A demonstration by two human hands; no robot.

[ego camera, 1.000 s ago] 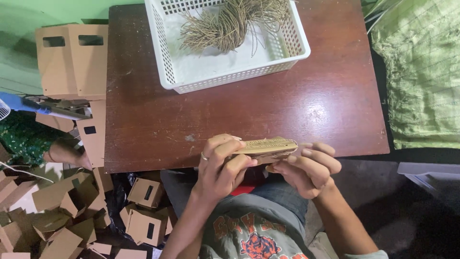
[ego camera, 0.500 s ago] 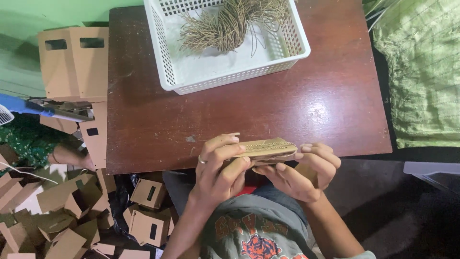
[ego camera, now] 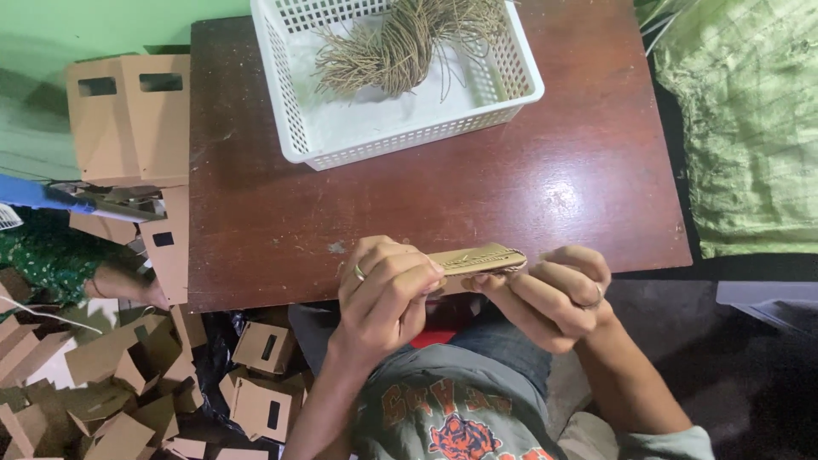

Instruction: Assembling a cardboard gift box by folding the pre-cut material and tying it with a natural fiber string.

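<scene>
A flat folded brown cardboard piece (ego camera: 477, 258) is held edge-on over the near edge of the dark wooden table (ego camera: 409, 196). My left hand (ego camera: 385, 290) grips its left end, a ring on one finger. My right hand (ego camera: 545, 294) holds its right end from below, fingers curled around it, also with a ring. Both hands sit just above my lap.
A white plastic basket (ego camera: 294, 111) with a bundle of brown twine (ego camera: 400, 43) stands at the table's far side. Flat cardboard blanks (ego camera: 128, 115) lean at the left, folded small boxes (ego camera: 256, 400) lie on the floor. Green cloth (ego camera: 741, 119) lies at the right.
Both hands with the cardboard piece have shifted slightly; the right fingers have curled tighter under its right end.
</scene>
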